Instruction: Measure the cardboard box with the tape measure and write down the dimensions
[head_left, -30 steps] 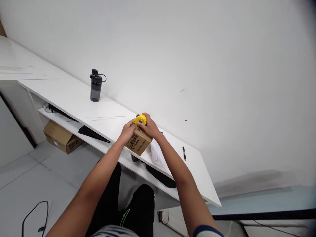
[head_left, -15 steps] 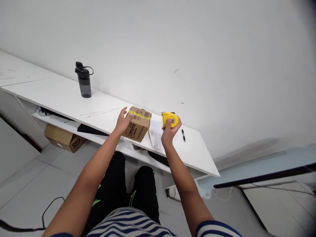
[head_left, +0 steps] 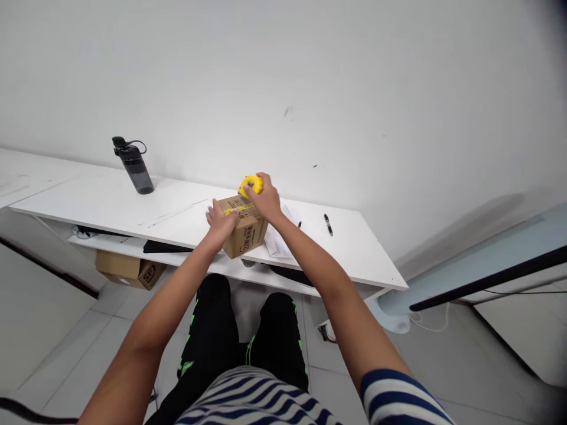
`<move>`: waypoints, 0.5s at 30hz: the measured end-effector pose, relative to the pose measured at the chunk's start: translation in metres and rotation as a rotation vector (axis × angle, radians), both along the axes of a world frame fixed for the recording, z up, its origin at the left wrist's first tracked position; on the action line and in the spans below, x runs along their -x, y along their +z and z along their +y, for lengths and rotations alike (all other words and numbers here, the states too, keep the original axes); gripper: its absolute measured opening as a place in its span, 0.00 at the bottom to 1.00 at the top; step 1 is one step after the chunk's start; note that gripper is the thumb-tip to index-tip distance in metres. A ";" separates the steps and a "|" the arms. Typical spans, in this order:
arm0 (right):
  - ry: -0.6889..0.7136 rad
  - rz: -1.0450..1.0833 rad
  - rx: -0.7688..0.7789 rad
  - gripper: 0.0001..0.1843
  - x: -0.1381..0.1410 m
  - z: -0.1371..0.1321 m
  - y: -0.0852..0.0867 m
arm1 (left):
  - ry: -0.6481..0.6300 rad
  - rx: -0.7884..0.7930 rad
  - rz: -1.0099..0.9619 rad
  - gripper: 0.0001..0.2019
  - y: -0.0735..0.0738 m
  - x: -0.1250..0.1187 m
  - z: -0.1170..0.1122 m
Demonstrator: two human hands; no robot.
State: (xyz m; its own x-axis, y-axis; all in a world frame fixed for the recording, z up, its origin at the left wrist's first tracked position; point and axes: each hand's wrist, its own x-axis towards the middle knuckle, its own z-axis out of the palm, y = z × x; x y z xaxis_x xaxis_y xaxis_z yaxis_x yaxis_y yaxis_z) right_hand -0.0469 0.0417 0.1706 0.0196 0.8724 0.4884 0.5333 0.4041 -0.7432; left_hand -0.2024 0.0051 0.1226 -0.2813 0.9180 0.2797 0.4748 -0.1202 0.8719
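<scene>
A small brown cardboard box (head_left: 246, 236) with printed lettering sits near the front edge of a long white desk (head_left: 106, 203). My right hand (head_left: 266, 200) is closed round a yellow tape measure (head_left: 250, 185) at the box's far top edge. Its yellow blade (head_left: 237, 209) runs across the top of the box. My left hand (head_left: 217, 223) rests on the box's near left corner, fingers pressing the blade's end down.
A dark water bottle (head_left: 134, 166) stands on the desk at the left. White paper (head_left: 279, 239) and a black pen (head_left: 328, 225) lie right of the box. A cardboard box (head_left: 130, 268) sits on the floor under the desk. A white wall rises behind.
My right hand has brought the tape measure back from the right of the box to its far top edge. The blade still lies across the box top under my left hand.
</scene>
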 end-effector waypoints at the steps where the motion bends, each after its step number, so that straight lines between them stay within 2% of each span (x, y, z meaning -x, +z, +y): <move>1: 0.027 -0.097 0.014 0.30 0.008 0.006 0.002 | 0.065 0.011 0.062 0.43 0.008 0.002 0.003; 3: 0.070 -0.229 0.002 0.30 0.022 0.013 0.002 | 0.132 -0.021 0.168 0.38 0.025 0.013 0.016; 5: 0.107 -0.317 -0.028 0.30 0.031 0.016 -0.002 | 0.097 0.009 0.207 0.29 0.035 0.029 0.032; 6: 0.119 -0.352 -0.040 0.29 0.034 0.016 -0.005 | 0.071 0.043 0.184 0.24 0.035 0.036 0.038; 8: 0.133 -0.411 -0.052 0.28 0.035 0.015 -0.007 | -0.058 0.082 0.057 0.19 0.028 0.045 0.046; 11: 0.131 -0.464 -0.081 0.27 0.035 0.011 -0.007 | -0.294 0.022 -0.220 0.21 0.008 0.047 0.051; 12: 0.126 -0.480 -0.090 0.27 0.035 0.009 -0.005 | -0.319 0.000 -0.286 0.22 0.002 0.045 0.051; 15: 0.099 -0.549 -0.112 0.26 0.029 -0.003 0.000 | -0.276 -0.020 -0.369 0.21 -0.008 0.042 0.054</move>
State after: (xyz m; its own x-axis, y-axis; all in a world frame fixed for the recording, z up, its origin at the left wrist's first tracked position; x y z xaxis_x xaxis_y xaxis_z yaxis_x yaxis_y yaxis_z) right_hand -0.0759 0.0382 0.1707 -0.3419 0.7998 0.4934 0.7851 0.5317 -0.3178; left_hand -0.2440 0.0588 0.1150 -0.1113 0.9679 0.2255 0.0813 -0.2173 0.9727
